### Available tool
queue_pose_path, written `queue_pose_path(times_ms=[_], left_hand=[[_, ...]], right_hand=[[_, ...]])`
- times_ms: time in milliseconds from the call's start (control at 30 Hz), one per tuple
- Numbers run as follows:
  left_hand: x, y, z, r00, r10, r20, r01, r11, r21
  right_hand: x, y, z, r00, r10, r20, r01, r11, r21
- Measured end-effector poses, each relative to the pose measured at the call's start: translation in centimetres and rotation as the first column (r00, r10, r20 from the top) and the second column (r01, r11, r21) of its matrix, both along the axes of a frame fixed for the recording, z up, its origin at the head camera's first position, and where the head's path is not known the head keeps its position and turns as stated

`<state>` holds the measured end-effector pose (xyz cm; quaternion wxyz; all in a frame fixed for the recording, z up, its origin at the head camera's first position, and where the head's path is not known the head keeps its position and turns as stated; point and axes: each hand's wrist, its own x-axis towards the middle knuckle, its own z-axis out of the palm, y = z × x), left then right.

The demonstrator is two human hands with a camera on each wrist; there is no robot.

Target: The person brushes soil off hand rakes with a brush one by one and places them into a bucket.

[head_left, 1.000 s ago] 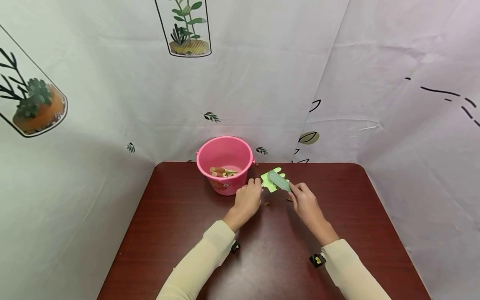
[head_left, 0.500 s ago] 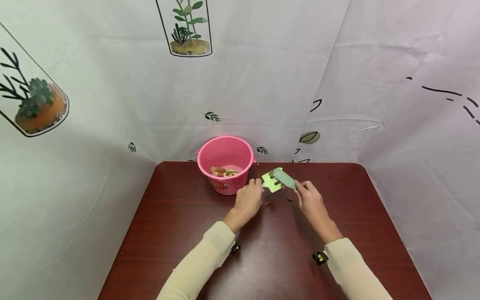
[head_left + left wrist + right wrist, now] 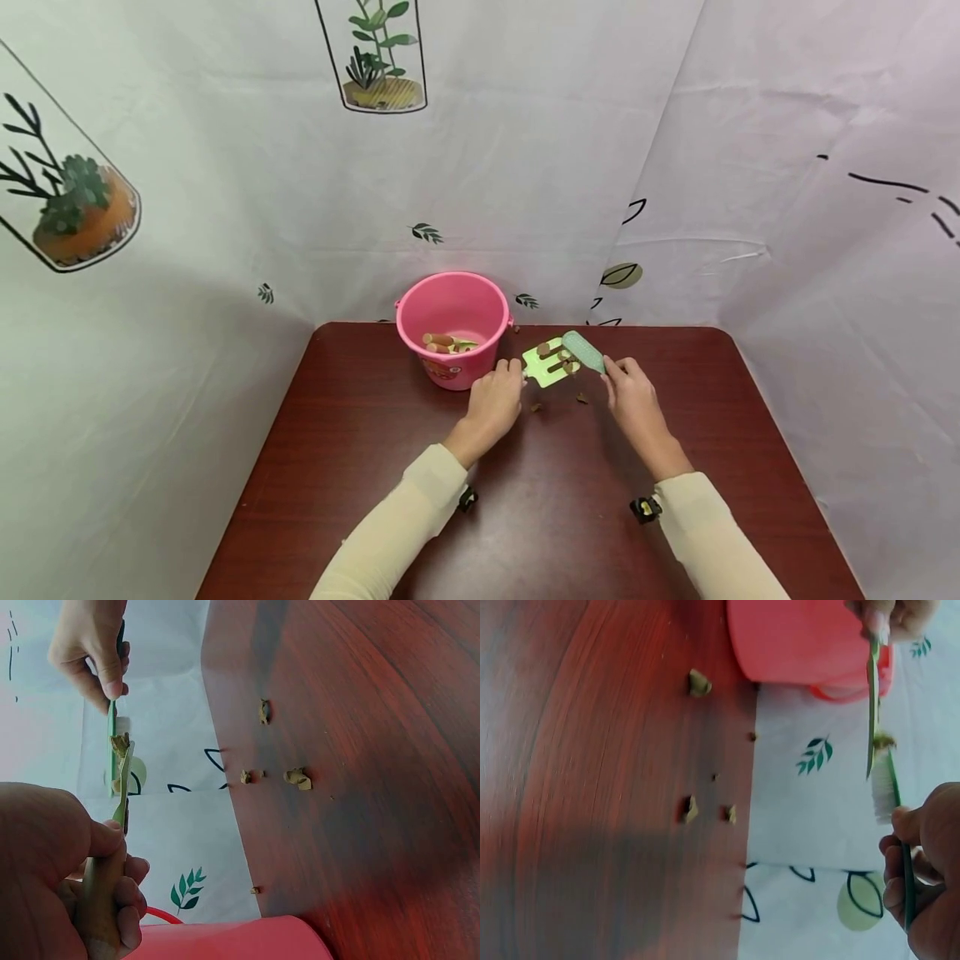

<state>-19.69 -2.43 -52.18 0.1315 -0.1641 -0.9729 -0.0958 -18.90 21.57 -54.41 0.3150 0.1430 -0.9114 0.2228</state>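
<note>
My left hand (image 3: 495,402) grips the wooden handle (image 3: 103,900) of a small light-green garden fork (image 3: 536,368), held above the table just right of the pink bucket. Brown dry bits (image 3: 120,744) lie on its tines. With my right hand (image 3: 636,400) I pinch the handle of a green brush (image 3: 583,352). Its white bristles (image 3: 883,787) face the fork's far end, close to the bits there; whether they touch the fork I cannot tell. Below, several brown crumbled pieces (image 3: 298,778) lie scattered on the table.
The pink bucket (image 3: 431,321) stands at the table's back edge, with wooden-handled tools (image 3: 438,342) inside. A dark red-brown table (image 3: 360,433) is bounded by white printed cloth (image 3: 510,183) behind and at both sides.
My right hand has drawn the brush rightward and slightly up along the fork, uncovering its tines and the brown bits on them. My left hand with the fork has barely moved.
</note>
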Motion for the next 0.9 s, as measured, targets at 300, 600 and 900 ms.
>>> queue_pose_path(times_ms=[300,600,900], left_hand=[[0.3,-0.3,0.0,1.0,-0.01,-0.018,0.011,1.0,0.018],[0.2,-0.3,0.0,0.999,0.006,-0.046,-0.003,0.999,0.047],[0.0,0.0,-0.2,0.999,0.012,-0.039,-0.009,0.997,0.073]], right_hand=[[-0.1,1.6,0.1,1.0,-0.02,0.011,0.021,0.999,-0.037],[0.7,0.6,0.9,0.999,0.042,-0.013,-0.042,0.998,-0.045],[2.2,-2.3,0.8,0.99,0.136,0.022,-0.137,0.991,0.008]])
